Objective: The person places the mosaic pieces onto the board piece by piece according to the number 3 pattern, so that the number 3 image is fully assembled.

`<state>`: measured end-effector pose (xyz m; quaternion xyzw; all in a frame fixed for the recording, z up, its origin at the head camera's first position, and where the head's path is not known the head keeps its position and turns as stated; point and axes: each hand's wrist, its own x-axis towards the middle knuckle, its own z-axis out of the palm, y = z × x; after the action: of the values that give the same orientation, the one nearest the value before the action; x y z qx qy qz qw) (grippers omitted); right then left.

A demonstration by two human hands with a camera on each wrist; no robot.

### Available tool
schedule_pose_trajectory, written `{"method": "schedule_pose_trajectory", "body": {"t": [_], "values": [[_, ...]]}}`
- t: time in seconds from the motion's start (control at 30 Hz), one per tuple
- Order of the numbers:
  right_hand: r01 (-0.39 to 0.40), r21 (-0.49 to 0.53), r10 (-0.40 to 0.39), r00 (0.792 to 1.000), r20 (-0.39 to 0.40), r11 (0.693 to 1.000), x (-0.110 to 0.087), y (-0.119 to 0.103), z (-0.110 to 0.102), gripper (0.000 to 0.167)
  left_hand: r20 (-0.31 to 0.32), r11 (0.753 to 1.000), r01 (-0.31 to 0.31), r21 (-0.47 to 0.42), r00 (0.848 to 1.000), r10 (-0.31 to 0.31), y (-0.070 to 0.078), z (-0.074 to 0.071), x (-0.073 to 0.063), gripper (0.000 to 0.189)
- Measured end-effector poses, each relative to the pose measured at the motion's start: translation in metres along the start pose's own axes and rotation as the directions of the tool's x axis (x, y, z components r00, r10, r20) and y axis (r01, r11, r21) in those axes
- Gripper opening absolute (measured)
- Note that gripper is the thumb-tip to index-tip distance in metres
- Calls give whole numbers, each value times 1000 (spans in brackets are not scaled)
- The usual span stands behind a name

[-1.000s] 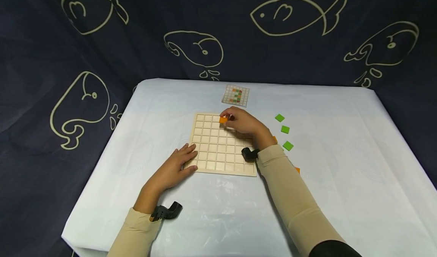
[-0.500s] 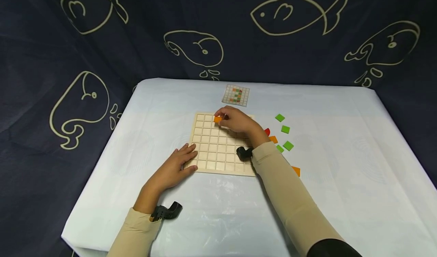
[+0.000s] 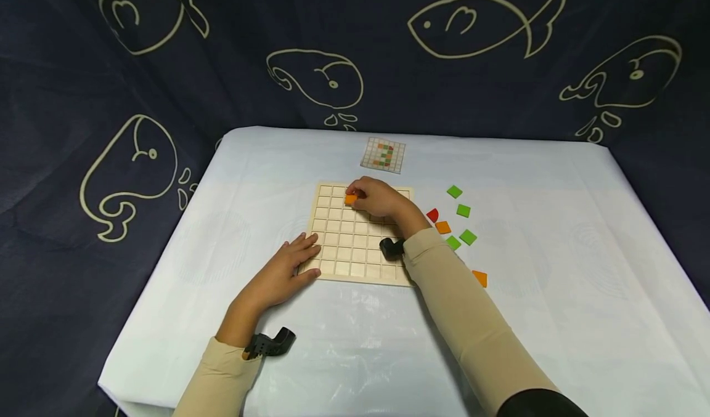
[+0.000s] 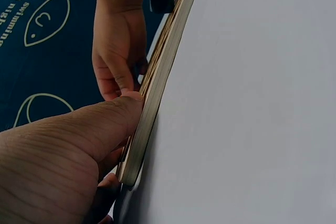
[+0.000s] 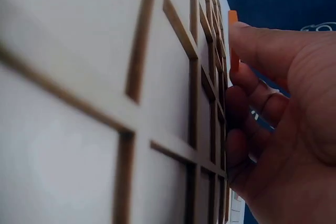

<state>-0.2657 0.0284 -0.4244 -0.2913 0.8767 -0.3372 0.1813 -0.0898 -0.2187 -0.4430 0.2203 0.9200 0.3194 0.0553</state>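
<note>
Right hand (image 3: 378, 198) pinches orange tile (image 3: 350, 200), now shifted toward 9 o'clock at the board's (image 3: 353, 241) 12 o'clock side, so placing seems under way; left hand (image 3: 281, 271) rests, fingers spread, at 8 o'clock.

A grid board (image 3: 352, 254) lies on a table (image 3: 554, 269), the person's left hand (image 3: 283, 272) at its near left corner and the right hand (image 3: 379, 197) over its far half. Between the right hand's fingers, a held square tile (image 3: 350, 199) sits over the board near the far edge, left of centre. Behind the board lies a pattern card (image 3: 383, 155); behind the table hangs a fabric backdrop (image 3: 388, 90). Right of the board, a quarter-circle tile (image 3: 432, 215) lies closest, five loose square tiles (image 3: 468, 237) near it and a sixth tile (image 3: 480, 278) nearer the person, just beside the right sleeve (image 3: 471, 312).
</note>
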Motion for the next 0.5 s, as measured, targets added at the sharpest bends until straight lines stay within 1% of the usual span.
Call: {"method": "schedule_pose_trajectory", "body": {"t": [0.23,0.5], "values": [[-10,-1,10,1000,14,1000,-2,-6,1,28,3,1000,3,-3,1000,-3,0,0,0,54],[-11,-21,11,1000,4,1000,-2,-7,3,27,1,1000,3,-6,1000,-3,-1,0,0,55]]}}
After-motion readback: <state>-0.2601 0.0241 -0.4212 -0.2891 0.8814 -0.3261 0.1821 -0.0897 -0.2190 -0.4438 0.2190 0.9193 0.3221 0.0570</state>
